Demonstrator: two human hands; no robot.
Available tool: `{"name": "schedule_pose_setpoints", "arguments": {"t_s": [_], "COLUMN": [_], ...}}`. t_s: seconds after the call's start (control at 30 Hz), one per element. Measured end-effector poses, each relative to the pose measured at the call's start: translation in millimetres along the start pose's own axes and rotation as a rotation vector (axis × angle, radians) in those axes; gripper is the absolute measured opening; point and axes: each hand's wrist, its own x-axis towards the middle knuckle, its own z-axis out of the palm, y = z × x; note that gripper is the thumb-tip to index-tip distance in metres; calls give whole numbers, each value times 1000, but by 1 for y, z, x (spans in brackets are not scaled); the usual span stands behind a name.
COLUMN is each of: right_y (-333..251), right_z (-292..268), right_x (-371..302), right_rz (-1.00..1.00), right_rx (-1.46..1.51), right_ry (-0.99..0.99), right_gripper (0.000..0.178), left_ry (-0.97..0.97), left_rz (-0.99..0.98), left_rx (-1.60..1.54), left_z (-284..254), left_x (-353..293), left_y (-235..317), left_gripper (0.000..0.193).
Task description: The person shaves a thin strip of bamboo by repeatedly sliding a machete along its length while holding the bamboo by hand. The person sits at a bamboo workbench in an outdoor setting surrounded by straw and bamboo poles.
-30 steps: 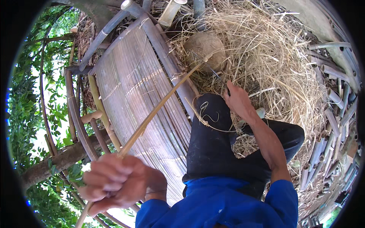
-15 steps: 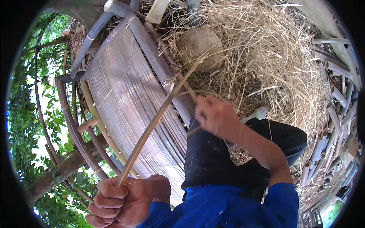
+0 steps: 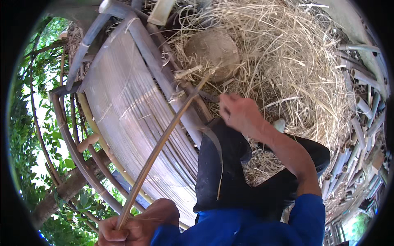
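Note:
My left hand, at the lower left, is closed round the near end of a long, thin bamboo strip. The strip slants up and away to the right, its far end over a round block. Near that far end, my right hand is a fist, smeared a little by motion. From it a narrow, dark knife blade points left toward the strip; whether it touches is too blurred to tell. A thin pale shaving hangs over my dark-trousered knee.
A slatted bamboo bench stretches along my left, with a thick pole frame. Loose straw-like shavings heap up ahead and to the right. Cut bamboo poles are stacked at the far right. Green leaves show beyond the bench.
My left hand has dropped lower, drawing the strip back toward me. My right hand has shifted slightly right. A pale shaving now lies over my knee.

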Motion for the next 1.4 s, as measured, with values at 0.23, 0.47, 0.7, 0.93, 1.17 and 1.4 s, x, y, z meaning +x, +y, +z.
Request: {"name": "schedule_pose_setpoints", "arguments": {"t_s": [0.23,0.47,0.7,0.93,1.17,1.4], "right_y": [20,57,48,62,148,147], "right_z": [9,22,26,41,84,71], "right_x": [25,47,32,41,32,56], "right_rz": [-46,70,-42,-40,178,294], "right_rx": [35,-90,30,-6,-186,-221], "right_ry": [54,-11,-70,-69,2,-22], "right_gripper": [15,16,19,22,28,34], "left_ry": [71,141,139,183,108,-16], "left_rz": [94,240,224,266,156,-19], "left_rx": [-229,-231,-290,-431,-233,-34], "left_z": [-7,-6,-24,-24,-36,-37], "left_x": [8,11,15,12,12,19], "left_y": [-4,-17,-10,-23,-18,3], "left_gripper": [38,34,33,32,31,48]}}
